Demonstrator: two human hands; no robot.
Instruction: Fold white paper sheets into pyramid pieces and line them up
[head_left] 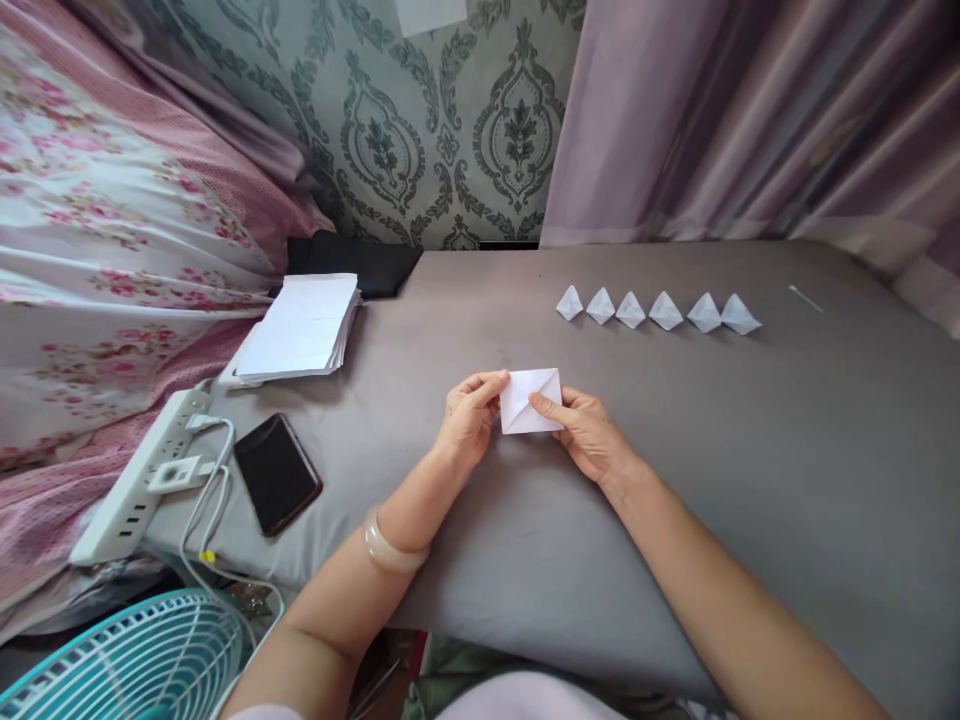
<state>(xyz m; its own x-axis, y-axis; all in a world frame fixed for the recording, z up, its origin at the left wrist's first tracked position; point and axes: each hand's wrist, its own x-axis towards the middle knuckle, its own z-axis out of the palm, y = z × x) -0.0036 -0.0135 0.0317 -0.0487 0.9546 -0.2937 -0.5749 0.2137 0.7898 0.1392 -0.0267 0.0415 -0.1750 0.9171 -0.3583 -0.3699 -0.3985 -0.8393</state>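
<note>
A small square of folded white paper (525,415) is held between both hands, just above the grey-covered table. Its creases run diagonally toward the corners. My left hand (471,415) pinches the upper left corner between thumb and fingers. From the other side, my right hand (589,430) grips the right edge, its thumb lying across the middle of the paper and its fingers behind. Farther back on the table, several folded white paper pieces (630,310) with pointed tops stand in a row to the right.
A stack of white paper (296,325) lies at the left, near a black flat item (375,262). Closer in are a phone (276,474), a power strip (142,480) with white cables and a teal fan (150,655). A thin greenish stick (806,298) lies far right.
</note>
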